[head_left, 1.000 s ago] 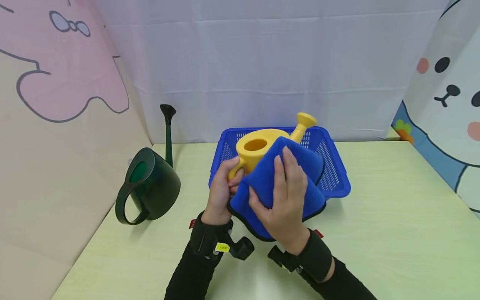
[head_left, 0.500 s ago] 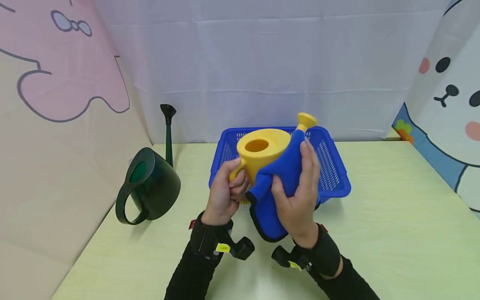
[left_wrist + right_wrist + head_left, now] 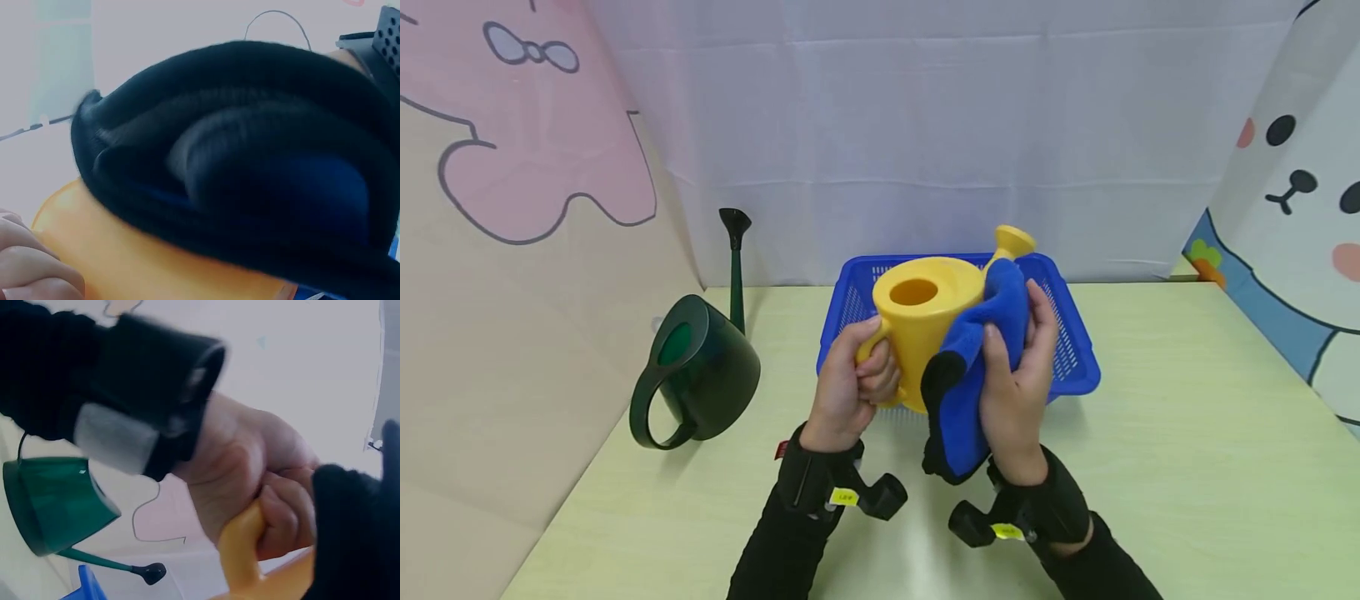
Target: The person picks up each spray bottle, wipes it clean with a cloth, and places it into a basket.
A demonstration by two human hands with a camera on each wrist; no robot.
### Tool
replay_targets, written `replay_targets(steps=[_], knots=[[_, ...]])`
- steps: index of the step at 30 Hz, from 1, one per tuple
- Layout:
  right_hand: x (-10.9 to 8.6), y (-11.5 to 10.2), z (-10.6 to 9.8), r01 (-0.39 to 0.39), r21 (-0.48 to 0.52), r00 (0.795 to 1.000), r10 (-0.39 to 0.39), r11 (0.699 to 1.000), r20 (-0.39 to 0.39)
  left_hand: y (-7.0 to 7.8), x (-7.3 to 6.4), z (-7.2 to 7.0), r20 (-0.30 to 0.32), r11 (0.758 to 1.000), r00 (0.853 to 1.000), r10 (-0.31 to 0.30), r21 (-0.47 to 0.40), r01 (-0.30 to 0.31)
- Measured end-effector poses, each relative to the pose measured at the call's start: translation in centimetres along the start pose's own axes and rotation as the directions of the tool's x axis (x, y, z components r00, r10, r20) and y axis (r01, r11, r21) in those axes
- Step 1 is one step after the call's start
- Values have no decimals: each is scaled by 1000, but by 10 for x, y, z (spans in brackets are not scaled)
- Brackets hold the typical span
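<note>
In the head view, my left hand [image 3: 855,383] grips the handle of a yellow watering can [image 3: 936,296], its fingers curled round it. The can is held up in front of the blue basket, its spout pointing to the back right. My right hand [image 3: 1021,387] holds a blue cloth [image 3: 973,367] with black edging against the can's right side and spout, thumb in front and fingers behind. Part of the cloth hangs below the hand. The cloth's dark edge [image 3: 250,231] fills much of the left wrist view, over the yellow can [image 3: 144,250]. The right palm is hidden by the cloth.
A blue plastic basket [image 3: 1078,367] with perforated sides stands at the back of the pale table [image 3: 1187,467]. To the left is a dark green watering can [image 3: 722,383], its long spout rising towards the back. A white curtain [image 3: 925,142] hangs behind the table.
My right hand has moved to the right round the can with the cloth, which has bunched up and uncovered more of the yellow body. The left hand keeps its hold on the handle.
</note>
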State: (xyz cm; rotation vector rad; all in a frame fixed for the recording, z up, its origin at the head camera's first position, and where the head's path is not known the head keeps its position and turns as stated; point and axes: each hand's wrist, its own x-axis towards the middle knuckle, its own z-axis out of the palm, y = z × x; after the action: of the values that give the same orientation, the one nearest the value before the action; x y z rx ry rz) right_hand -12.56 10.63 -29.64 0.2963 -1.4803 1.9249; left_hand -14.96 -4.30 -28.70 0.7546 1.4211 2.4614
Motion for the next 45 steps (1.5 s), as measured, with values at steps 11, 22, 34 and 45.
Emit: replay_targets(steps=[11, 22, 34, 45], knots=[[-12, 2, 4, 186, -227, 973, -147, 956, 176, 4, 0, 4, -104, 998, 993, -56, 34, 60], [-10, -3, 1, 238, -394, 963, -165, 887, 211, 5, 2, 4, -194, 994, 975, -110, -1, 111], [0, -5, -5, 124, -324, 991, -103, 938, 81, 1, 3, -2, 14, 1000, 1000, -21, -3, 21], [-7, 5, 5, 361, -445, 933, -314, 820, 178, 3, -1, 6, -173, 992, 977, -122, 13, 126]])
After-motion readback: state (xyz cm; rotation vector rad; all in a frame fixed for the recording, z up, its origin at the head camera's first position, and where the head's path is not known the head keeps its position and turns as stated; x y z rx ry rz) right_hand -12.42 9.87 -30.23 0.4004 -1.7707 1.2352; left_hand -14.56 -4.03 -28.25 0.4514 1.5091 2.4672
